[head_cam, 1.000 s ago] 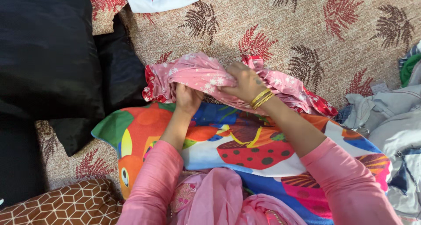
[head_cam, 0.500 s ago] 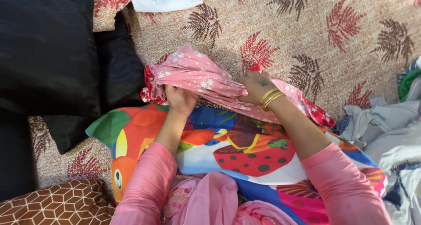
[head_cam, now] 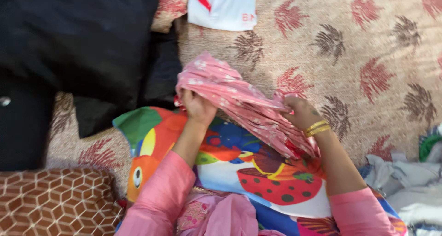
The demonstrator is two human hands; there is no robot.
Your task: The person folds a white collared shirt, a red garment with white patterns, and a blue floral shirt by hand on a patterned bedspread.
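A pink cloth with small white flowers and red trim (head_cam: 239, 102) is stretched between both hands, above a bright cartoon-print pillow (head_cam: 230, 164) on my lap. My left hand (head_cam: 198, 106) grips its left end, bunched up near the black cushions. My right hand (head_cam: 300, 112), with gold bangles on the wrist, pinches the cloth's right part, and the rest of the cloth hangs down below it. Both sleeves are pink.
Black cushions (head_cam: 78, 47) lie at the left. A brown cushion with a hexagon pattern (head_cam: 55, 201) is at the lower left. A white garment with red marks (head_cam: 223, 5) lies at the top on the leaf-patterned bedspread (head_cam: 368, 47). Grey and white clothes (head_cam: 410, 185) are heaped at the right.
The hands have moved further apart, pulling the pink cloth into a taut band. The view has shifted, so everything sits further right in the picture.
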